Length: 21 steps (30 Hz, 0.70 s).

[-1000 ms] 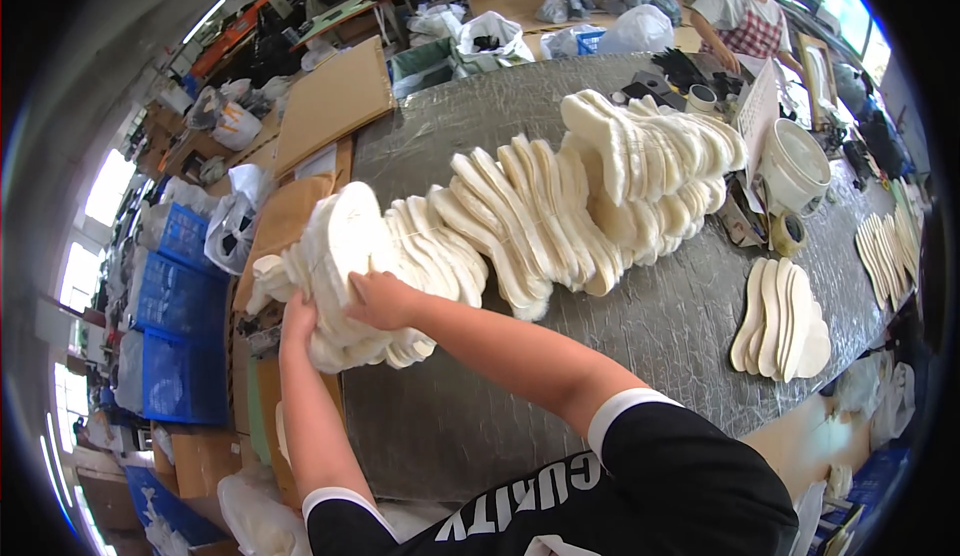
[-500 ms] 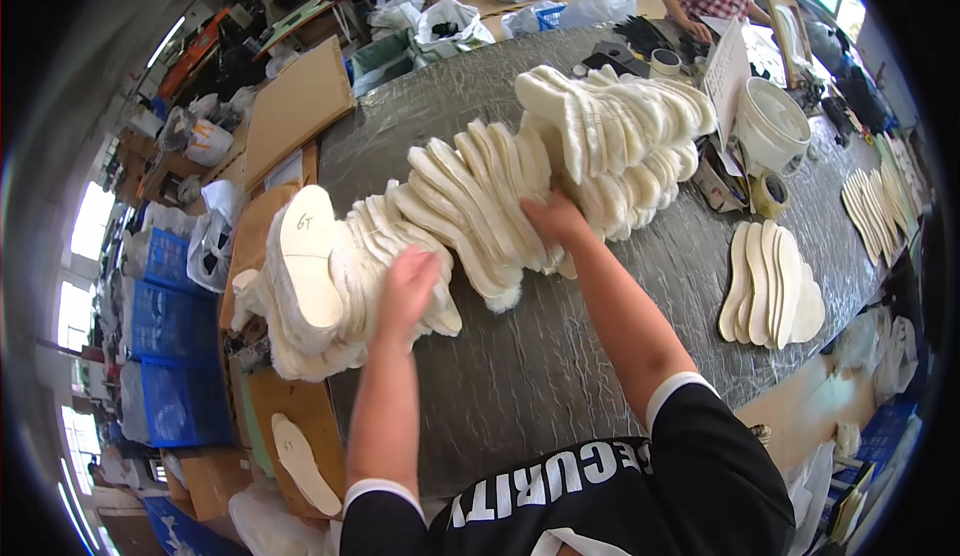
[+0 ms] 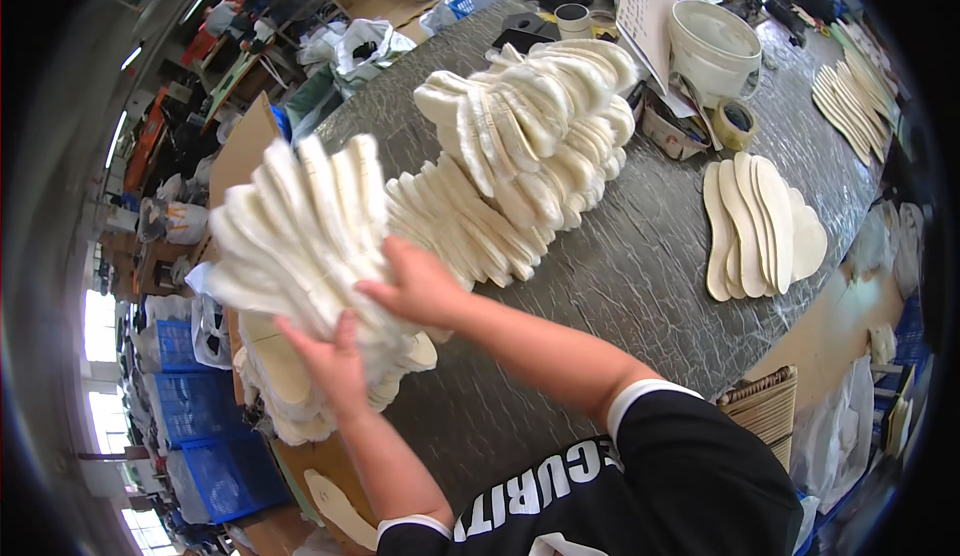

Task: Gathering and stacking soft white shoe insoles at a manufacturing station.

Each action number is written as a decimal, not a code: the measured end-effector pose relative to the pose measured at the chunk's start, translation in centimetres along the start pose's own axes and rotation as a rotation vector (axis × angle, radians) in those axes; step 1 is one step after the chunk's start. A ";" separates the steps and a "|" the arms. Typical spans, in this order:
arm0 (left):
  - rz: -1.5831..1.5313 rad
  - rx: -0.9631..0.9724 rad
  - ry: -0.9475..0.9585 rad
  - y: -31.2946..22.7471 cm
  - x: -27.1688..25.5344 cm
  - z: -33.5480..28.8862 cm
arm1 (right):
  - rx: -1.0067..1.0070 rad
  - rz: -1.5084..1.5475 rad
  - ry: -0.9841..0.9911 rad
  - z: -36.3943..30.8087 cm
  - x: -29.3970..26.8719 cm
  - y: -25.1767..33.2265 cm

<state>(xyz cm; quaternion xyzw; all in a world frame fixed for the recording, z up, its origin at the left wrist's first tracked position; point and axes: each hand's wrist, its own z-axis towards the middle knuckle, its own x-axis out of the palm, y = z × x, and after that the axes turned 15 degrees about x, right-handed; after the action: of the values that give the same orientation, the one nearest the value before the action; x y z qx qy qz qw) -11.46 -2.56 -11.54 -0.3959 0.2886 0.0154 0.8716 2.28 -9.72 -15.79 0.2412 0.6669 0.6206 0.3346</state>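
Note:
A thick bundle of cream fleece insoles [image 3: 305, 226], fanned out and slightly blurred, is held between both my hands above the table's left side. My left hand [image 3: 328, 361] grips its lower edge with the thumb up and the other fingers partly hidden. On the bundle's right side, my right hand [image 3: 415, 286] presses in, its fingertips partly out of sight. Beneath lies a pile of similar insoles [image 3: 285, 371], mostly covered by the bundle. A row of fleece insoles [image 3: 460, 218] leans to the right of my hands, joining a higher stacked heap [image 3: 545, 106].
Flat pale insoles [image 3: 750, 226] lie fanned at the right, with more [image 3: 850, 106] beyond. A white bucket [image 3: 712, 51], a tape roll [image 3: 735, 124] and a written-on board [image 3: 645, 16] stand at the back. Blue crates [image 3: 205, 406] line the left; a woven stool [image 3: 760, 406] is at lower right.
My right hand has moved left with a bundle of insoles from the middle row. My left hand has come to the bundle's lower edge. The whole view has shifted.

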 end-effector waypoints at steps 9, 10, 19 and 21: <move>0.960 0.015 0.585 -1.7 -1.9 2.4 | -0.086 0.001 0.412 0.9 9.4 -6.5; 1.002 -0.104 0.693 -1.6 -1.5 2.5 | -0.091 -0.057 0.381 1.8 8.5 -8.1; 1.045 -0.030 0.654 -0.4 -1.2 1.7 | 0.484 -0.728 -0.214 3.4 -1.2 -14.3; 1.070 -0.042 0.648 0.2 -1.6 1.7 | 0.462 -0.718 -0.017 2.2 0.0 -12.7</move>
<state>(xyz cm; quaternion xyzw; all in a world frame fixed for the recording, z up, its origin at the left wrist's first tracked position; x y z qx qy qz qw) -12.03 -0.90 -10.01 -0.1980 0.6962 0.3346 0.6035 5.08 -9.72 -28.40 0.0676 0.8272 0.2972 0.4721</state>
